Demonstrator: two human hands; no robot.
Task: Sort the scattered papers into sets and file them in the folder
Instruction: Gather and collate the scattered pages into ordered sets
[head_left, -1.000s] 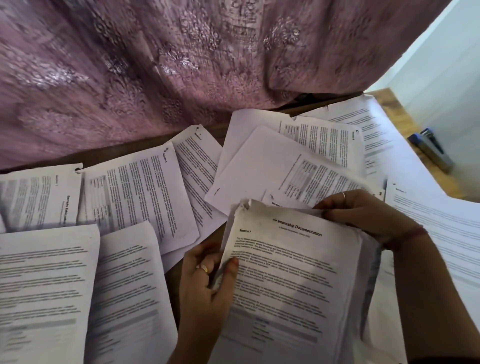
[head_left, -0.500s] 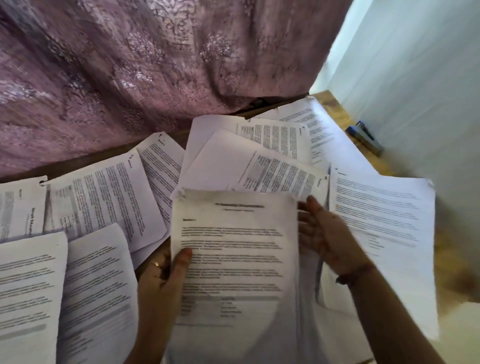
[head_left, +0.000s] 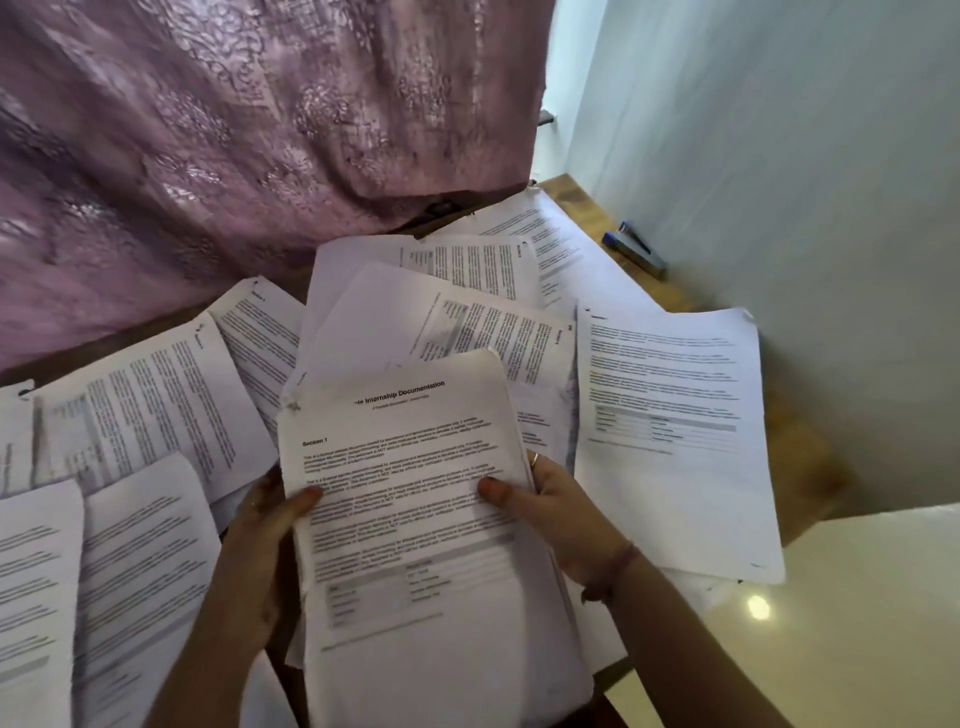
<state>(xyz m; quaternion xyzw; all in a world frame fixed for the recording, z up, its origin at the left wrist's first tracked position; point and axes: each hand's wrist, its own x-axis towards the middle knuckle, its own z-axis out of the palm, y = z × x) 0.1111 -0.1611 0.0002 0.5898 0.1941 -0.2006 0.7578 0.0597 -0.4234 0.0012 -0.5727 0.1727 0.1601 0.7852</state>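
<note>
A thick stack of printed papers (head_left: 415, 519), its top sheet headed "Internship Documentation", is held up in front of me. My left hand (head_left: 265, 540) grips its left edge with the thumb on top. On the right edge, my right hand (head_left: 556, 514) holds it the same way, thumb across the page. Loose printed sheets lie spread over the wooden table: several on the left (head_left: 140, 415), overlapping ones behind the stack (head_left: 452, 312), and one to the right (head_left: 670, 405). No folder is in view.
A purple patterned curtain (head_left: 234, 156) hangs along the table's far side. A blue stapler (head_left: 636, 249) lies on the table (head_left: 576, 202) by the pale wall (head_left: 805, 182) at the right. The table's right edge drops off to a light floor (head_left: 831, 623).
My right hand has moved from the stack's top right corner down to its right edge and now grips it with the thumb on the page. The view has swung to the right.
</note>
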